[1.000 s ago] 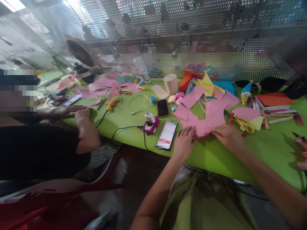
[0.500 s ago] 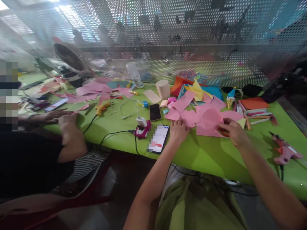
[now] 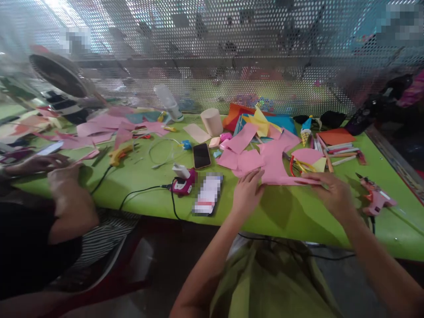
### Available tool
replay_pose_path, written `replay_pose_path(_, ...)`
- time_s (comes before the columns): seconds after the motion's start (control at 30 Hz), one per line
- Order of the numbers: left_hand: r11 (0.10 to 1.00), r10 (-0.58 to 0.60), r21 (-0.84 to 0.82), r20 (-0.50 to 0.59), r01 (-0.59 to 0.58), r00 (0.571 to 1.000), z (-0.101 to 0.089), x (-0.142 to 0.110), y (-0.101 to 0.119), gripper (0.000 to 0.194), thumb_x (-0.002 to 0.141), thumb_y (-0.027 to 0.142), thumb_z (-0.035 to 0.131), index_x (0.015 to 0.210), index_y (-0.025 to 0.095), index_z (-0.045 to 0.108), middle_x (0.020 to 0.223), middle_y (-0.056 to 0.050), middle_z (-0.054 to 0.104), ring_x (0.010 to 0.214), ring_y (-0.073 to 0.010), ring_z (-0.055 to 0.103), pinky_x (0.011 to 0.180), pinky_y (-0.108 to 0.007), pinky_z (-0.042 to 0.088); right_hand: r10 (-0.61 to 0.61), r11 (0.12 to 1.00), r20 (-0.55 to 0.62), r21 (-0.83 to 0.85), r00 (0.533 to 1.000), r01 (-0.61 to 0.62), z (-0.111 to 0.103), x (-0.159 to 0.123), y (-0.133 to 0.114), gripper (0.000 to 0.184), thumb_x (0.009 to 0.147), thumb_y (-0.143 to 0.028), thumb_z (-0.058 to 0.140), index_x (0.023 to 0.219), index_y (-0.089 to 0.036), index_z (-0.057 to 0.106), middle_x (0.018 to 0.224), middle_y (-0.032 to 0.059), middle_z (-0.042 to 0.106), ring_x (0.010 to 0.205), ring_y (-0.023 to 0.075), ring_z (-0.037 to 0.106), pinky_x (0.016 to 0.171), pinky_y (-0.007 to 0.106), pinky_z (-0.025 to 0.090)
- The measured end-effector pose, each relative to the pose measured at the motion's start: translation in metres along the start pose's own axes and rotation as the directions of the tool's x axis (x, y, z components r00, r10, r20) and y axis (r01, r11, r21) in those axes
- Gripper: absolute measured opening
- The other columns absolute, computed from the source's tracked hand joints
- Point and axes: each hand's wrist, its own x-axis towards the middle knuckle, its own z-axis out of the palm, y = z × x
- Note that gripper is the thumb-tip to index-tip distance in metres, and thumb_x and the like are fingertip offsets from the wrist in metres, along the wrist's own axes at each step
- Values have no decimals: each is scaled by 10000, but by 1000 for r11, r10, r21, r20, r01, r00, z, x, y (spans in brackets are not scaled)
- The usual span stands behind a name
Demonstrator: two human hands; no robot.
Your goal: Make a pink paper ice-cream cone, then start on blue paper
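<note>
A sheet of pink paper with a curved cut-out lies in front of me, its narrow lower strip running to the right. My right hand pinches the end of that strip between thumb and fingers. Resting at the sheet's lower left is my left hand, its fingers stretched out flat against the paper edge. Scissors with red and yellow handles lie inside the curved gap, blades partly hidden. More cut pink pieces overlap to the left, and a rounded pink piece sits beyond the scissors.
Left of my hands are a lit phone, a dark phone and a magenta socket block with cables. A pink glue gun lies right, near markers. Another person's arm rests far left. A perforated screen stands behind.
My right hand has come down and now pinches the strip's end; the scissors, mostly covered before, are exposed. The view has turned slightly right. My left hand stays by the paper.
</note>
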Motion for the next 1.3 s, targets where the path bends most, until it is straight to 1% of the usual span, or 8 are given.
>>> replay_pose_path(0.1,1000,-10,-1,20,10,1000,-2,-16,0,453,1051,274,494,1501,278,547,1536,-46,608,1436,-229,536,1221,-439,422,-203,929,253,-256,946,267,-3,-25,3,379,993,-223,529,1260,-366,756,1369,19,749,1298,310,673,1128,566,523)
replay_pose_path(0.23,998,50,34,156,-56,986,-3,-41,14,474,1069,323,475,1542,296,499,1626,-43,511,1529,-237,432,1279,-483,342,-125,907,464,-305,877,290,-11,-46,18,520,1001,-166,456,1441,-375,639,1483,-4,675,1349,293,645,1141,561,519)
replay_pose_path(0.3,990,124,39,248,-138,961,0,-51,25,503,1075,390,466,1571,308,460,1672,-40,446,1569,-246,369,1300,-508,298,-67,919,429,-326,901,224,-21,-47,24,495,1008,-193,457,1433,-359,648,1447,16,703,1320,306,666,1107,546,544)
replay_pose_path(0.43,954,269,23,366,-298,891,13,-64,40,609,1038,511,522,1609,337,403,1726,-54,341,1609,-301,278,1303,-586,251,36,862,176,-504,984,59,-46,-27,34,392,996,-275,505,1311,-314,735,1313,55,777,1194,338,727,983,512,594)
replay_pose_path(0.63,940,302,31,390,-341,870,27,-67,30,551,1020,523,557,1548,383,488,1716,-42,364,1597,-321,306,1276,-666,254,98,718,-14,-692,995,-81,-75,28,60,368,978,-269,527,1255,-257,769,1265,91,795,1066,323,749,815,416,573)
replay_pose_path(0.9,937,315,28,370,-349,874,27,-67,18,513,1032,499,544,1535,411,494,1721,-10,350,1596,-308,315,1266,-692,265,82,733,-15,-677,997,-70,-63,81,76,303,929,-251,580,1120,-241,816,1162,92,824,911,278,758,724,357,531)
replay_pose_path(1.17,938,320,16,352,-347,880,29,-70,18,528,1033,525,534,1545,409,487,1739,-2,306,1615,-300,269,1285,-663,254,60,836,186,-547,981,53,-12,83,55,224,887,-326,699,1073,-257,803,1052,51,828,893,236,746,769,332,544)
replay_pose_path(1.3,936,320,17,367,-351,873,24,-71,19,568,1036,540,516,1579,391,443,1745,-1,289,1625,-287,243,1302,-624,247,89,851,157,-524,984,7,-14,84,56,270,936,-324,629,1135,-237,790,1132,81,812,840,230,739,755,349,544)
